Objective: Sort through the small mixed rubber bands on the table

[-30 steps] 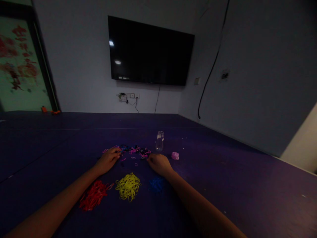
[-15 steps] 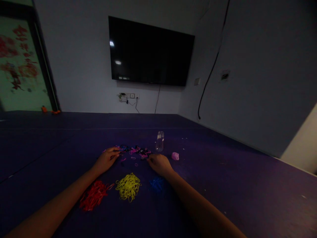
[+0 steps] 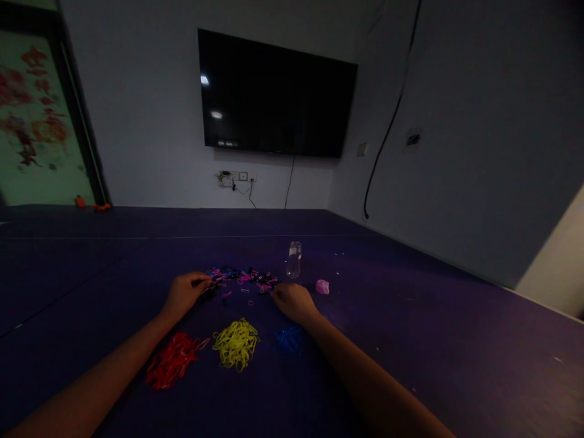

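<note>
On a dark purple table (image 3: pixel 433 340) lies a mixed heap of small pink, black and blue rubber bands (image 3: pixel 244 278). My left hand (image 3: pixel 184 293) rests at the heap's left edge, fingers curled in a pinch on something small I cannot make out. At the heap's right edge my right hand (image 3: pixel 294 301) lies with fingers closed against the table. Nearer to me are three sorted piles: red bands (image 3: pixel 173 359), yellow bands (image 3: pixel 236 343) and blue bands (image 3: pixel 288 338).
A small clear bottle (image 3: pixel 294 260) stands just behind the heap, and a pink lump (image 3: pixel 322 286) lies to the right of my right hand. A black TV (image 3: pixel 276 94) hangs on the far wall. The room is dim.
My left hand has drawn back to the left and toward me from the heap, with its fingers closing. The right hand has stayed put.
</note>
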`<state>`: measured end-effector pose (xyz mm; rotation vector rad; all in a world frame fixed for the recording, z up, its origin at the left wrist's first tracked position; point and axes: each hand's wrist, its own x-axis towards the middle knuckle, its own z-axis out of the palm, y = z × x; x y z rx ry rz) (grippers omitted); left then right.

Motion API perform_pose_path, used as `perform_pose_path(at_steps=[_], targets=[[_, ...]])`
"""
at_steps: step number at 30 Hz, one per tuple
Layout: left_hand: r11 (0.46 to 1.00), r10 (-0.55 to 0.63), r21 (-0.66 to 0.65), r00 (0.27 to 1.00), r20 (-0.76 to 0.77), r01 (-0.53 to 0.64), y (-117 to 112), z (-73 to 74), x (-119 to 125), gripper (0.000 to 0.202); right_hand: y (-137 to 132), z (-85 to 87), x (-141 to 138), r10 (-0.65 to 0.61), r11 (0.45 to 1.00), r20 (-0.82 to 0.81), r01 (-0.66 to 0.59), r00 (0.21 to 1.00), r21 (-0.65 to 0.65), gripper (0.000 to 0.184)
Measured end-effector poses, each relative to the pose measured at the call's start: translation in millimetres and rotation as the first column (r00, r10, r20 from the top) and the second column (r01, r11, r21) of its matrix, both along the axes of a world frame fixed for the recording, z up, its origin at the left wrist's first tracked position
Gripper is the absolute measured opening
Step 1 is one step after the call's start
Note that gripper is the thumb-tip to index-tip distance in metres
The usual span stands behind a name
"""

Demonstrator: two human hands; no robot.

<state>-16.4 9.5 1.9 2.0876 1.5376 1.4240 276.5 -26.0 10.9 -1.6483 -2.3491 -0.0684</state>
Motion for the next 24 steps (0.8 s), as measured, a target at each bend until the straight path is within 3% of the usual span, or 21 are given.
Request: perform_pose_path(at_steps=[4,10,24], targets=[[0.996,0.033,-0.09,0.992,0.125,-0.022,1.3,0.6,0.2,0.02,-0.4,1.7,-0.3,-0.007,1.0,0.001,0.007,1.0,-0.01,0.029],[0.993,-0.009,-0.108,0.971,0.239,0.036,0.4,0.5,1.1,0.022,-1.6,3.2,-0.4,-0.012,1.0,-0.01,0.012,1.0,0.003,0.028],[0.991,-0.036,-0.113,0.964,0.263,0.067,1.1,0.5,1.8,0.023,0.6,-2.4,1.5,-0.023,0.996,-0.054,0.027,0.998,0.086,0.026]])
